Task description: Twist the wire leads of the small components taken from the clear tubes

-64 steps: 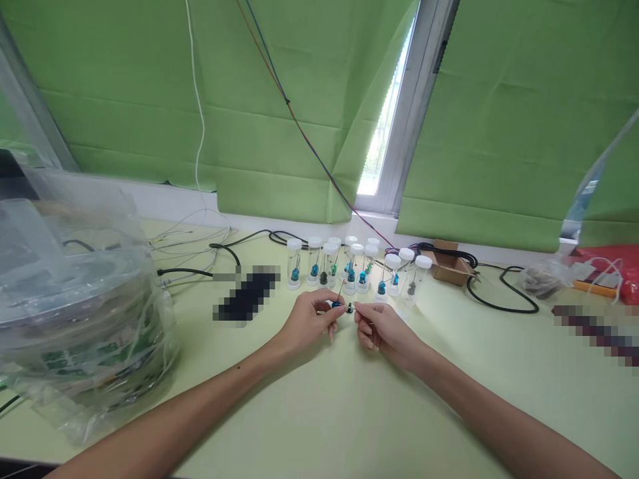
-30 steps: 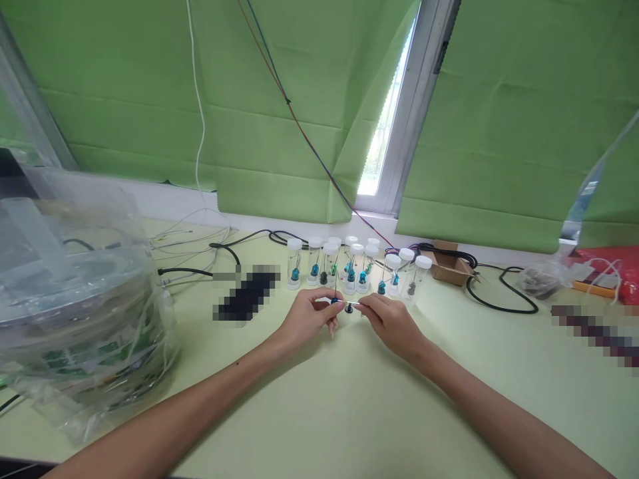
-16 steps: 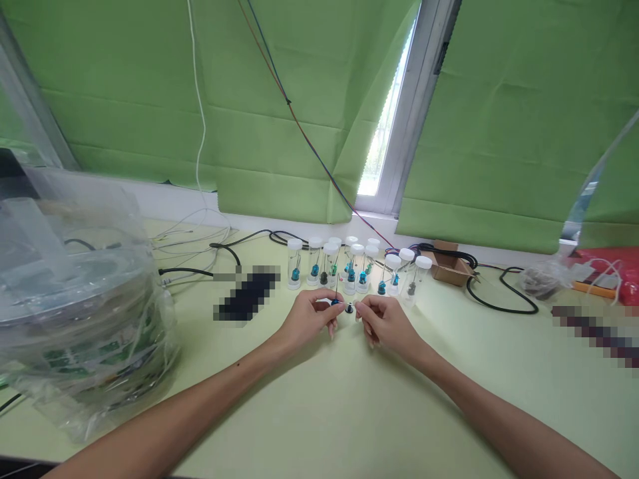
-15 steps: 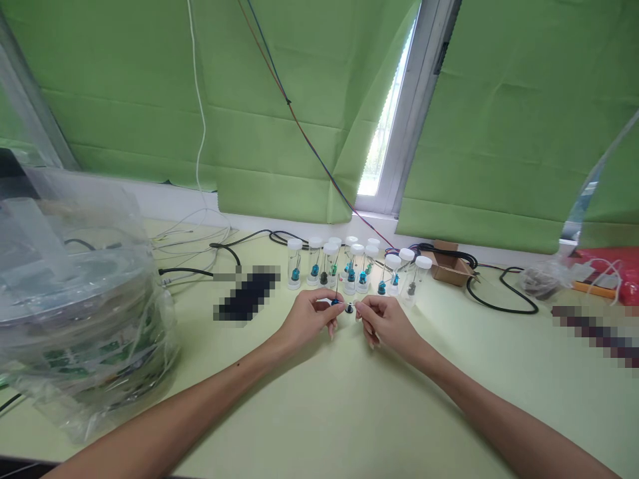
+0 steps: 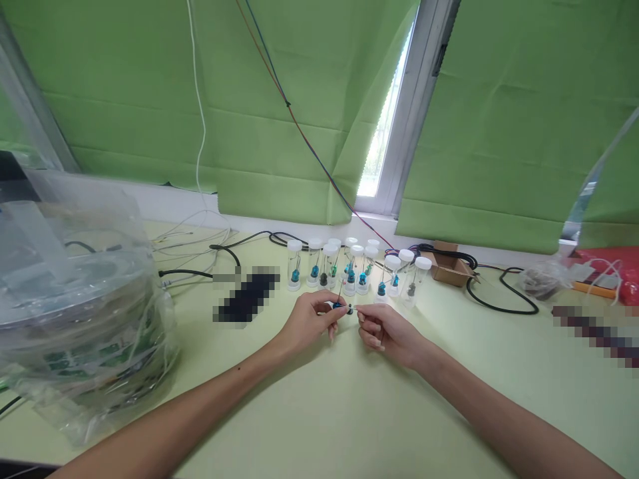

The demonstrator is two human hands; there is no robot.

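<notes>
My left hand is closed in a pinch on a small blue piece with a thin upright stem. A tiny dark piece with a pale spot shows between my two hands, at the left fingertips. Just right of it, my right hand has its thumb and index finger pressed together and its other fingers curled. Whatever those fingertips hold is too small to make out. Behind the hands stand several clear capped tubes, with small blue, green or dark pieces on thin stems inside.
A large plastic-wrapped stack of reels fills the left side. Black cables and an open cardboard box lie by the wall, with a red bag at far right. Green blinds hang behind the pale table.
My right hand has turned slightly, with its index finger straighter and its other fingers more curled. My left hand and the blue piece have shifted a little to the right.
</notes>
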